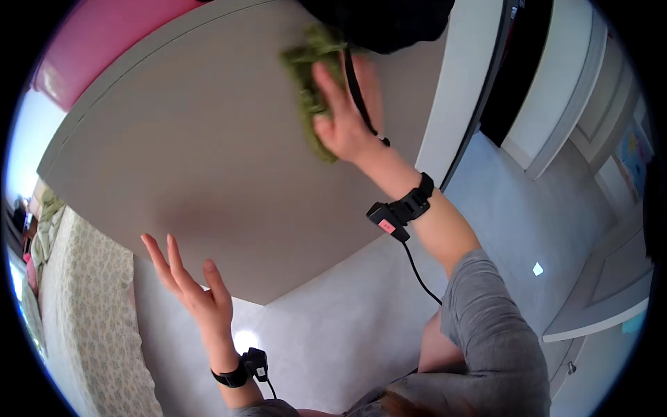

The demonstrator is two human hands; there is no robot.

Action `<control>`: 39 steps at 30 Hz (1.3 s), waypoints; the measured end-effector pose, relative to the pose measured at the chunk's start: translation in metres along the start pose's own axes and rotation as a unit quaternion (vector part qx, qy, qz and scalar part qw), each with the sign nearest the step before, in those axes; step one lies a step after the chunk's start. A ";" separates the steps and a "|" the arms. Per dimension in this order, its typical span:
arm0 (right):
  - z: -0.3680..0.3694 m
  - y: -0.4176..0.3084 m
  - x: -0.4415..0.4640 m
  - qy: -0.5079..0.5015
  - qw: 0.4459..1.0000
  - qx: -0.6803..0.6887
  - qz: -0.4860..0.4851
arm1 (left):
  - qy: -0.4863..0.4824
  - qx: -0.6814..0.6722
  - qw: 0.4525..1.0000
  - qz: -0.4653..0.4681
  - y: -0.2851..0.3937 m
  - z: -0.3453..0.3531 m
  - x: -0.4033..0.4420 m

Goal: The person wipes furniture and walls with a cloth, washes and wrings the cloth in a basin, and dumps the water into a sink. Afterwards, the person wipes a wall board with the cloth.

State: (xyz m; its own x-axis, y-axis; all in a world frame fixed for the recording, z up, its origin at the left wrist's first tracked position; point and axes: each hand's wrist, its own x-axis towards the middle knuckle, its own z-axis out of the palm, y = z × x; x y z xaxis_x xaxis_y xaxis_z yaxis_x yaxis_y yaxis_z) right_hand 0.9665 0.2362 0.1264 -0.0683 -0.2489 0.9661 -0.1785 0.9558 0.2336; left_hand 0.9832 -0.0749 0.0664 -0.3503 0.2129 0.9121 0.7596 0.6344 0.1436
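Note:
My right hand (347, 125) presses a crumpled green cloth (306, 90) against a broad grey-beige panel (229, 153). Its fingers lie over the cloth and are slightly blurred. A thin black strap (358, 90) crosses the back of this hand, below a black fabric item (396, 24) at the top. My left hand (198, 288) holds nothing, with its fingers spread near the lower left edge of the panel. Whether it touches the panel I cannot tell. Each wrist wears a black band with a small cabled device.
A pink translucent container (104, 48) stands beyond the panel's upper left edge. On the left is a bed with a floral cover (94, 306). A white frame (462, 76) borders the panel on the right. A grey door (604, 292) stands over the pale floor (521, 215).

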 end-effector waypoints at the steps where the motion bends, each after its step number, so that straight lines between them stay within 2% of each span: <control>1: -0.006 0.017 -0.009 0.027 0.999 -0.019 0.010 | -0.002 -0.003 1.000 0.002 0.002 0.001 0.000; 7: -0.036 0.097 -0.064 0.053 0.970 -0.116 0.206 | -0.004 0.017 1.000 0.011 0.001 0.001 0.004; 12: -0.037 0.093 -0.072 0.069 0.958 -0.065 0.271 | 0.018 0.029 0.999 -0.002 -0.003 0.002 0.006; 15: -0.022 0.077 -0.081 0.099 0.958 -0.004 0.270 | 0.018 0.045 0.999 -0.019 0.003 0.001 0.013; 16: -0.022 0.068 -0.076 0.082 0.961 -0.004 0.266 | 0.016 0.044 0.999 -0.016 0.011 0.003 0.020; 17: -0.015 0.058 -0.077 0.063 0.976 -0.044 0.202 | 0.009 0.038 0.999 -0.022 0.013 0.001 0.025; 20: -0.007 0.031 -0.079 0.036 0.985 -0.003 0.170 | -0.009 0.033 0.999 -0.027 0.035 0.023 0.032; 22: -0.005 0.008 -0.088 -0.037 0.994 -0.020 0.099 | -0.006 0.019 1.000 -0.018 0.048 0.035 0.023; 27: 0.024 -0.074 -0.067 -0.060 0.998 -0.008 0.030 | 0.016 0.012 0.999 -0.031 0.035 0.025 0.010; 29: 0.036 -0.113 -0.058 -0.063 0.997 0.049 -0.007 | 0.037 0.013 0.998 -0.043 0.026 0.024 0.004; 30: 0.045 -0.134 -0.053 -0.068 0.996 0.023 -0.050 | 0.055 0.013 0.997 -0.055 0.021 0.022 0.003; 31: 0.052 -0.154 -0.050 -0.074 0.993 -0.003 -0.095 | 0.053 0.013 0.997 -0.057 0.018 0.020 0.004; 33: 0.060 -0.183 -0.050 -0.114 0.975 0.087 -0.171 | 0.092 0.019 0.994 -0.057 0.016 0.014 0.006; 34: 0.067 -0.201 -0.058 -0.115 0.975 0.088 -0.170 | 0.089 0.017 0.994 -0.068 0.017 0.009 0.008; 36: 0.081 -0.229 -0.084 -0.050 0.973 -0.008 -0.226 | 0.094 0.016 0.993 -0.067 0.015 0.002 0.011; 37: 0.082 -0.229 -0.093 -0.051 0.973 -0.008 -0.225 | 0.103 0.015 0.993 -0.061 0.014 0.000 0.012; 39: 0.077 -0.216 -0.112 -0.115 0.928 0.087 -0.345 | 0.106 0.016 0.993 -0.058 0.014 -0.001 0.010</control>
State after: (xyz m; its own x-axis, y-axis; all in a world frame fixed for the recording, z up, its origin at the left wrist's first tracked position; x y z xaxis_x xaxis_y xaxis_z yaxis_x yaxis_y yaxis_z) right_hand 0.9370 0.0454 -0.0404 -0.0823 -0.8375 0.5402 -0.4126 0.5221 0.7465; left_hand 0.9906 -0.0649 0.0784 -0.3095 -0.0219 0.9507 0.7016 0.6696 0.2438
